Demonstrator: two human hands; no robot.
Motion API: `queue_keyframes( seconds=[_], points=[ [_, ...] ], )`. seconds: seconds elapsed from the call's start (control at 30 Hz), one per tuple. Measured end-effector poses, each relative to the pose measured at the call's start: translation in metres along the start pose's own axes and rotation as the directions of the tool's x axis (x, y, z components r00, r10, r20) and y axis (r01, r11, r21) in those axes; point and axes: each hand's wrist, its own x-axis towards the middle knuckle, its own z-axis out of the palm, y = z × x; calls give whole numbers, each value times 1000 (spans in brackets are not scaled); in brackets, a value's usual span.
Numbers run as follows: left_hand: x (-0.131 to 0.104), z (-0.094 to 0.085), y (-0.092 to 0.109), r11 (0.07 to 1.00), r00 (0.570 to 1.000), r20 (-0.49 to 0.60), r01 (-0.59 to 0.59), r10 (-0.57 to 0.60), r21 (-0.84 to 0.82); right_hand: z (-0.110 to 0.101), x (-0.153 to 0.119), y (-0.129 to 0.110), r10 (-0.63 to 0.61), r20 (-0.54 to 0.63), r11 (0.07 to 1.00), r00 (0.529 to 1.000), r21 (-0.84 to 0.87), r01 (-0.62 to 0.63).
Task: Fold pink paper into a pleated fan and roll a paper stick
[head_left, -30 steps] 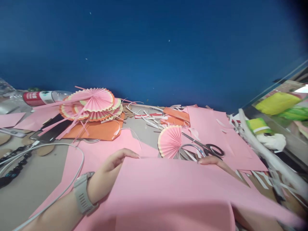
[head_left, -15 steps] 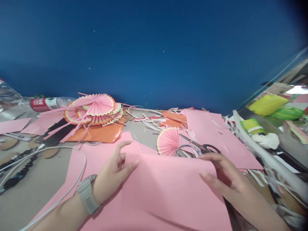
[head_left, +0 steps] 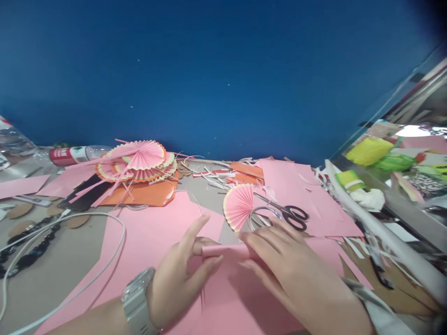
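Observation:
A pink paper sheet (head_left: 223,302) lies in front of me, its far edge bent over into a narrow roll or fold. My left hand (head_left: 178,274), wearing a grey watch (head_left: 138,300), pinches the left end of that edge, thumb on the near side. Over the middle of the same edge, my right hand (head_left: 286,265) grips the paper with thumb and fingers; its fingertips partly hide the fold. Just beyond my right fingers are a pleated pink paper fan (head_left: 239,207) and black-handled scissors (head_left: 295,217). More pink paper (head_left: 153,232) spreads beneath and to the left.
Pleated paper rosettes (head_left: 143,156) lie on an orange sheet (head_left: 139,194) at the back left, near a bottle (head_left: 66,156). A white cable (head_left: 120,232) curves across the left side. Pink sheets (head_left: 289,186) and paper strips lie at the right. A blue wall (head_left: 216,79) stands behind.
The paper's far edge has been bent into a narrow fold. My right hand has moved left, from the right corner to the middle of the edge, uncovering the scissors' handles.

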Motion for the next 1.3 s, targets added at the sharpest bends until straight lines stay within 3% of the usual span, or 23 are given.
queue_keyframes(
  seconds=[0.13,0.3,0.43,0.63,0.9,1.1,1.3],
  points=[
    [11,8,-4,970,986,-4,166,-170,-180,4,7,3,58,92,991,994,114,-68],
    [13,12,-23,989,989,-23,145,-145,13,-1,10,4,118,164,981,979,132,-141],
    [9,12,-23,989,992,-5,128,-128,74,-5,23,-6,113,214,979,970,145,-146],
    [10,9,-17,998,997,60,52,-54,20,2,52,-22,6,308,990,952,130,-48],
    [12,7,-21,995,994,42,96,-98,40,6,67,-19,-12,319,977,948,205,-57],
    [15,8,-21,987,986,67,145,-150,70,6,68,-14,51,357,938,933,303,-167],
    [17,9,-24,982,984,46,166,-171,91,8,71,-13,118,392,835,913,458,-304]
  ],
)
